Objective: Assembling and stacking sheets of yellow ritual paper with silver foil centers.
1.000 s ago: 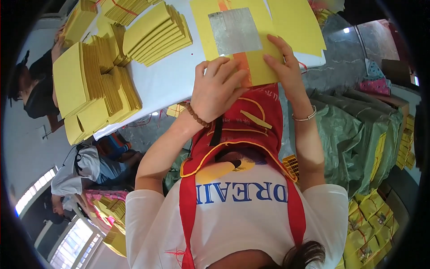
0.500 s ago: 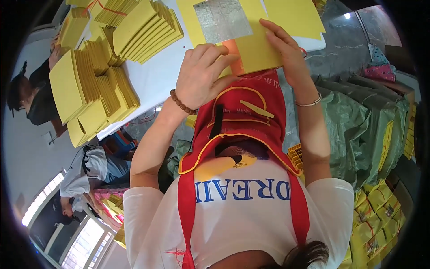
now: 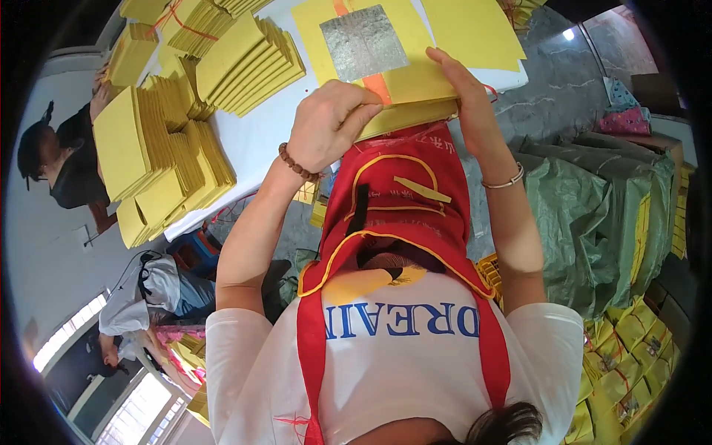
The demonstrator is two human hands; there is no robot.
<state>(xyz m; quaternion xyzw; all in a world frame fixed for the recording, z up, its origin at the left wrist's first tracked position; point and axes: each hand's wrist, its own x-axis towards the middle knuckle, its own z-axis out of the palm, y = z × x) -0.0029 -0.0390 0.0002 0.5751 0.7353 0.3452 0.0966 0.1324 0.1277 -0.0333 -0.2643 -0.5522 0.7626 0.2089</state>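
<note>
A stack of yellow paper [image 3: 419,83] lies at the table's near edge, against my red apron. Its top sheet carries a silver square [image 3: 363,43] and an orange strip [image 3: 377,87] that runs to the near edge. My left hand [image 3: 334,122] is closed at that edge, thumb and forefinger pinching the paper beside the orange strip. Along the stack's right side, my right hand [image 3: 469,100] lies with its fingers stretched out and touching the edge. Layered sheet edges show under the top sheet, between my hands.
Folded yellow paper bundles [image 3: 248,67] cover the table's left side on a white surface [image 3: 271,122]. More yellow sheets [image 3: 475,33] lie at the far right. Green-wrapped bales [image 3: 586,215] stand on the floor at right. Another person [image 3: 70,156] works at the far left.
My left hand's fingers, spread over the paper before, have drawn together into a pinch at its near edge. The paper has shifted slightly, and more of its layered near side shows.
</note>
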